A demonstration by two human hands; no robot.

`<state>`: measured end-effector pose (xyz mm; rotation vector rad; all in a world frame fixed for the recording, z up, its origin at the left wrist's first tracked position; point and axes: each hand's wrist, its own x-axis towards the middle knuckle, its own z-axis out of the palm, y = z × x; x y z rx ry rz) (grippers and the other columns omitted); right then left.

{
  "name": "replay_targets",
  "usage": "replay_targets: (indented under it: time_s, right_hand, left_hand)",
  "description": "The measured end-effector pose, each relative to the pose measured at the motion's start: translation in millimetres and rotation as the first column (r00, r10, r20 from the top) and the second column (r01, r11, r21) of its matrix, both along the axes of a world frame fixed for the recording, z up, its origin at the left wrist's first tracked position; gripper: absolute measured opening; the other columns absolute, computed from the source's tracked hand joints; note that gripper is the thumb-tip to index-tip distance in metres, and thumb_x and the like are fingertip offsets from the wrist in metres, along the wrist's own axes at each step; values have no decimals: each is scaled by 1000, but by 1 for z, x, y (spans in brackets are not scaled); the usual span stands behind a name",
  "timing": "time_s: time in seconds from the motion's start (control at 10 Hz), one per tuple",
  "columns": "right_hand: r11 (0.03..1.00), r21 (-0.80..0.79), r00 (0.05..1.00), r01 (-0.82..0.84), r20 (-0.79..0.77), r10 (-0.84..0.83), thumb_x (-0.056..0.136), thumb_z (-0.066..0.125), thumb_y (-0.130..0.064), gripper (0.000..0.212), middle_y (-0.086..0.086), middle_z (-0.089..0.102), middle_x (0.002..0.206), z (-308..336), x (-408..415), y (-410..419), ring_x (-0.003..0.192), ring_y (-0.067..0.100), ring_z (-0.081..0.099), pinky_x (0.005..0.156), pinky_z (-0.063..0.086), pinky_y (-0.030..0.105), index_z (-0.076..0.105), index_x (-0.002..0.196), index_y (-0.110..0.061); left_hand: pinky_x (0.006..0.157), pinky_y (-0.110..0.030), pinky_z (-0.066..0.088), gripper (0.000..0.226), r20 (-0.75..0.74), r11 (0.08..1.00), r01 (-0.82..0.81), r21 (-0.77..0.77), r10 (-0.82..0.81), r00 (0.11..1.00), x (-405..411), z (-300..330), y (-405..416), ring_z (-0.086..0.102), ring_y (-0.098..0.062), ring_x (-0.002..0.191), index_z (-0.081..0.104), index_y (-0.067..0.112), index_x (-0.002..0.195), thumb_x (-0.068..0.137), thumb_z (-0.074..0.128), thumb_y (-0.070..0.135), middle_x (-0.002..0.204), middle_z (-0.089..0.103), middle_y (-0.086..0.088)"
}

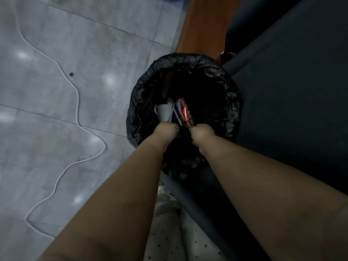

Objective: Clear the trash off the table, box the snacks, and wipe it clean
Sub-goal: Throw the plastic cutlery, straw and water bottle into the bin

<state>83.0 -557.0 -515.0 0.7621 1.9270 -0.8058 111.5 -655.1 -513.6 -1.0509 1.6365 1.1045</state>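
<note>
A round bin lined with a black trash bag (231,102) stands on the floor below me. Both my arms reach down over its opening. My left hand (165,132) grips a white paper cup (164,113), along with some white paper scraps, above the bin's dark inside. My right hand (202,136) holds a red drink can (185,114) by its lower end, tilted, right beside the cup. The bottom of the bin is too dark to see.
Grey tiled floor (75,63) spreads to the left, with a white cable (77,95) snaking across it. A dark sofa (291,91) presses against the bin's right side. A brown wooden strip (203,25) runs behind the bin. Dotted white cloth (178,232) lies below.
</note>
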Motion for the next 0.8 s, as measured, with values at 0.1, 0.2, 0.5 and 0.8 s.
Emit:
replay_targets:
  time_s: [0.1,0.2,0.5,0.8]
  right_hand:
    - [998,-15,997,-57,-43,56,93,46,-9,30,12,57,109,51,-1,5,98,28,55,90,48,33,57,121,-8]
    - [998,-18,991,-60,-122,58,94,47,-11,41,14,52,130,114,-2,10,117,31,51,102,42,35,46,135,-6]
    - [990,-128,888,-58,-460,-7,94,49,-18,38,1,54,133,335,-6,29,116,18,53,96,41,26,51,132,-18]
    - [975,-216,614,-52,-777,-140,95,52,-15,27,-10,57,110,479,-18,109,101,5,53,89,39,18,57,121,-16]
  left_hand:
    - [69,-15,42,39,-143,909,-400,120,414,899,10,59,-7,47,-30,127,44,2,136,98,38,9,139,47,-19]
    - [65,-15,39,38,-218,947,-299,114,318,923,19,105,-10,55,-24,113,46,-1,134,97,39,8,135,51,-20]
    - [68,-26,44,27,-331,888,-373,270,450,830,0,313,20,53,-16,75,52,18,122,98,43,12,89,59,-6]
    - [111,-34,33,35,-692,948,-99,302,290,661,-42,449,92,48,-18,124,49,13,133,98,43,16,137,51,-5]
